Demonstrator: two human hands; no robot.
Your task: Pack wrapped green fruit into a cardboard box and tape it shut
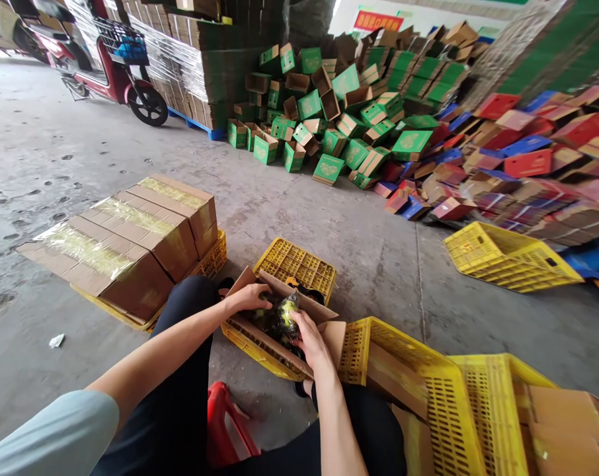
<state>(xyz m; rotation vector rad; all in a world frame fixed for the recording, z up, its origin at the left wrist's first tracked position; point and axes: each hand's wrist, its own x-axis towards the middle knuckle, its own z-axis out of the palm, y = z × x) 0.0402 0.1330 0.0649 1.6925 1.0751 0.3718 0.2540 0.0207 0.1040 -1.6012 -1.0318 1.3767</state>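
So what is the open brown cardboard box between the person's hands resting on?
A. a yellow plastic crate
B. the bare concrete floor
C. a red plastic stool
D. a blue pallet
A: the open brown cardboard box sits on a yellow plastic crate, whose lattice shows behind and below it; left hand and right hand reach into the box.

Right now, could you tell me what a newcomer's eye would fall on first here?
Probably the big heap of green cartons tumbled against the far wall, with red and blue boxes spilling to its right. Close by, the left hand and right hand reach into an open cardboard box set on a yellow crate, the right hand on a wrapped yellow-green item.
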